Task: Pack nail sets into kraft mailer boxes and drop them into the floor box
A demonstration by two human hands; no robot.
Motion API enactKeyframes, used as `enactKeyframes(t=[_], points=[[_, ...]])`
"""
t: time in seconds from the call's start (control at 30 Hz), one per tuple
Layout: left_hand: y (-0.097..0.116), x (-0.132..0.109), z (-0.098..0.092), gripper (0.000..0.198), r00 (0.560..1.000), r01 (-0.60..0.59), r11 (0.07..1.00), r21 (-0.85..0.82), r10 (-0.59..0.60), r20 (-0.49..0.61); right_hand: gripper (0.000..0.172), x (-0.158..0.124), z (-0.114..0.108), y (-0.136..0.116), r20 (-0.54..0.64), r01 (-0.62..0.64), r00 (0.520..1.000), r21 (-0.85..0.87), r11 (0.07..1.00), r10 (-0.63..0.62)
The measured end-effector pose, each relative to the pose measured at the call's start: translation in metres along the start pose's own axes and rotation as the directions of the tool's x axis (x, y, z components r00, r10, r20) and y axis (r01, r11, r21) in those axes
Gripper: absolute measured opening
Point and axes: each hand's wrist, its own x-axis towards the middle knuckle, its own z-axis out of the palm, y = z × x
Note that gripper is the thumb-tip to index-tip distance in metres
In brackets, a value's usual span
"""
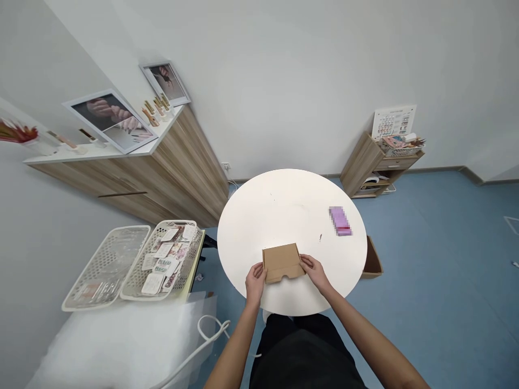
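Head view: what do the hands do?
— Left hand [255, 283] and right hand [315, 272] are grasping a cardboard box [283, 263] by its two sides, fingers closed on it, at six o'clock on the round table [292, 200].
— And farther?
— One pink packet [340, 221], blurred, at two o'clock.

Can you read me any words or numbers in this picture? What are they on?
Nothing can be read: the printed chart and the paper cards are too small, the pink packet is too blurred, and the brown cardboard box shows no writing.
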Motion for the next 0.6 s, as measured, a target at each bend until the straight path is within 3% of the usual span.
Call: enactKeyframes(t=[0.13, 0.33, 0.47, 0.6], points=[[0.015, 0.004, -0.007, 0.038, 0.998, 0.067, 0.998, -0.013, -0.067, 0.014, 0.043, 0.001, 0.000, -0.014, 0.032, -0.110, 0.993, -0.002, 0.994, 0.110], [0.033, 0.007, -0.008, 0.039, 0.998, 0.052, 0.998, 0.029, -0.053, 0.036, 0.035, 0.009, 0.002, -0.036, 0.071, -0.207, 0.975, -0.047, 0.977, 0.210], [0.046, 0.013, -0.008, 0.026, 0.997, 0.065, 0.998, 0.013, -0.065, 0.043, 0.035, 0.018, -0.004, -0.053, 0.156, -0.210, 0.963, -0.067, 0.976, 0.218], [0.055, 0.023, -0.008, 0.022, 0.996, 0.053, 0.998, 0.037, -0.055, 0.077, 0.032, 0.030, -0.009, -0.055, 0.181, -0.151, 0.965, -0.203, 0.967, 0.189]])
